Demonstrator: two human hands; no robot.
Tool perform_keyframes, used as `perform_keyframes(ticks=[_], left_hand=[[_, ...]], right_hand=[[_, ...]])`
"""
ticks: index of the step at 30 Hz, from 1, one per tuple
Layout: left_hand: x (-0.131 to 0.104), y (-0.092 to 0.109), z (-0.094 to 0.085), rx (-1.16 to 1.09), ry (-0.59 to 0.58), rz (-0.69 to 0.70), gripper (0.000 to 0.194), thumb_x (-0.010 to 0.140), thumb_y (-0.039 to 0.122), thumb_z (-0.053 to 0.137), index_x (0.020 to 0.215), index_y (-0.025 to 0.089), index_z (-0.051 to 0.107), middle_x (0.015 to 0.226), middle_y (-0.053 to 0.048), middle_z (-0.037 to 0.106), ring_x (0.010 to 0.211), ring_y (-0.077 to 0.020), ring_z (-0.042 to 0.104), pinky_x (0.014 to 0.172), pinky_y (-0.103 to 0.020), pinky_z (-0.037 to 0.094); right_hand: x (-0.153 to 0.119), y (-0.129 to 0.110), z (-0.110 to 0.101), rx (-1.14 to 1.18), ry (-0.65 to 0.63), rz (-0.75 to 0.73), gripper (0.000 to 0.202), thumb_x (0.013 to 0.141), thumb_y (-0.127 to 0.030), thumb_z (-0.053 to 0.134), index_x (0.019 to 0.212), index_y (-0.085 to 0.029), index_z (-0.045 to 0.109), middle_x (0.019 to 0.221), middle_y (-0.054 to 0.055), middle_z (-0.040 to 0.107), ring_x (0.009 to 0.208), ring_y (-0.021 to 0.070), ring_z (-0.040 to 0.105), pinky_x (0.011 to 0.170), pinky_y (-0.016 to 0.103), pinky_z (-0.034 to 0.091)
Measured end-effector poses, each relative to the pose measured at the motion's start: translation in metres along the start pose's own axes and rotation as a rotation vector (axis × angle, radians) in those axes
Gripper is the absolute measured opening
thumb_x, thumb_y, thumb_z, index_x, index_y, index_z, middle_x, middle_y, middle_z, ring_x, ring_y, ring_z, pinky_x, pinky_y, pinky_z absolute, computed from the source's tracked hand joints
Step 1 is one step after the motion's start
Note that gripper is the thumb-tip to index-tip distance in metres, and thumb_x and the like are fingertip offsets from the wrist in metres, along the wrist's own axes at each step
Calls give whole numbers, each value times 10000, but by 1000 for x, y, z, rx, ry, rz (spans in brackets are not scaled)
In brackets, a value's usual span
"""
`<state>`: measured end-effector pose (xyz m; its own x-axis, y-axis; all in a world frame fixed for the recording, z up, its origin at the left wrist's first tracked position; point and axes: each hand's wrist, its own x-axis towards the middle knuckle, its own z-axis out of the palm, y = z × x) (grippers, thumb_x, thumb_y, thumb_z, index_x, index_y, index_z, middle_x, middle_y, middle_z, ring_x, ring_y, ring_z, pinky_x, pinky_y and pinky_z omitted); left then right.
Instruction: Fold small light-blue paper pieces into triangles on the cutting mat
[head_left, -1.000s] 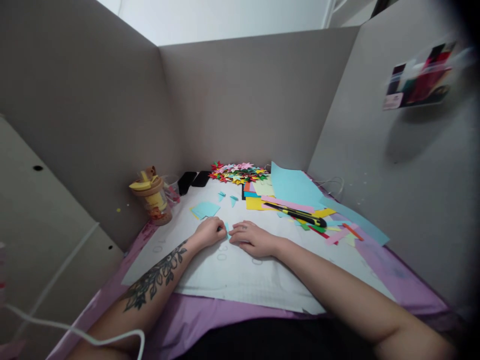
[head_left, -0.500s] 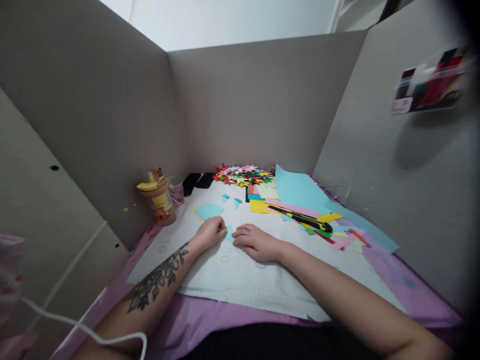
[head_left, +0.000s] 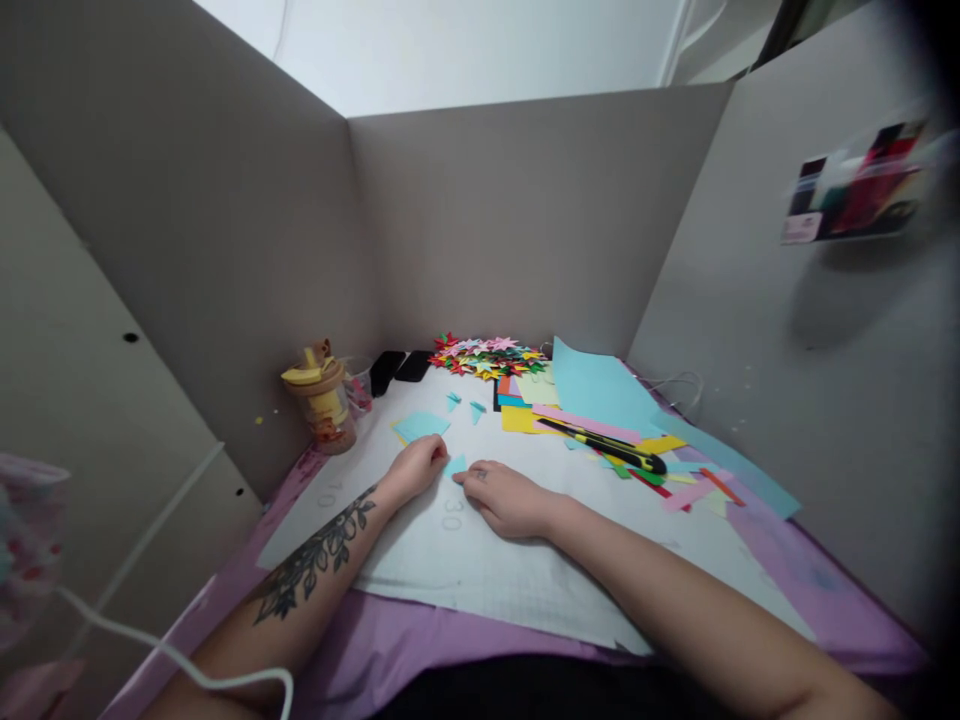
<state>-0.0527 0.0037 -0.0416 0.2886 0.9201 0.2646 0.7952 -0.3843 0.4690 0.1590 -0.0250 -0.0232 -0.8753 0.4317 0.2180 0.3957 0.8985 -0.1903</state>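
Note:
A small light-blue paper piece (head_left: pixel 456 465) lies on the white sheet between my hands. My right hand (head_left: pixel 510 498) rests on the sheet with its index finger pressed on that piece and the other fingers curled. At the left edge of the piece is my left hand (head_left: pixel 415 470), its fingers closed together; what they hold, if anything, is too small to make out. Light-blue paper squares (head_left: pixel 422 427) with a yellow edge lie just beyond my left hand. Two small folded blue pieces, one (head_left: pixel 453 401) left of the other (head_left: pixel 478 411), sit farther back.
A pile of colourful paper stars (head_left: pixel 487 356) lies at the back. A yellow-black cutter (head_left: pixel 607 446) rests among paper strips on the right, near large blue sheets (head_left: pixel 600 385). At the left stand a lidded cup (head_left: pixel 324 405) and two black phones (head_left: pixel 412 366).
My right hand has shifted slightly left and down, its index finger now stretched onto the small blue piece. The left hand has moved slightly left. The camera view has tilted a little.

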Motion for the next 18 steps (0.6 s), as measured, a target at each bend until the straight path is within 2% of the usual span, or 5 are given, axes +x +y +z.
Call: perform_keyframes(ticks=[6,11,18], left_hand=[[0,1,-2,-13,-15,-17,68,772,200,485,751,173,545,745,-9,587,695,-146,518,624,-244,374],[0,2,-2,-12,-9,-1,87,780,187,473,738,169,547,743,-16,588,701,-152,521,630,-250,383],[-5,6,-7,61,26,54,80,785,167,475,775,168,555,772,-34,584,748,-171,530,689,-271,409]], right_hand=[[1,-1,-3,-44,25,4,351,802,-150,472,1148,-183,522,986,111,584,932,227,499,821,361,387],[-8,-4,-10,-72,88,-21,288,808,-180,481,1073,-185,593,842,92,559,820,210,483,798,349,375],[-13,-8,-6,-29,125,-7,253,780,-176,509,1000,-175,634,741,73,529,791,206,472,761,329,380]])
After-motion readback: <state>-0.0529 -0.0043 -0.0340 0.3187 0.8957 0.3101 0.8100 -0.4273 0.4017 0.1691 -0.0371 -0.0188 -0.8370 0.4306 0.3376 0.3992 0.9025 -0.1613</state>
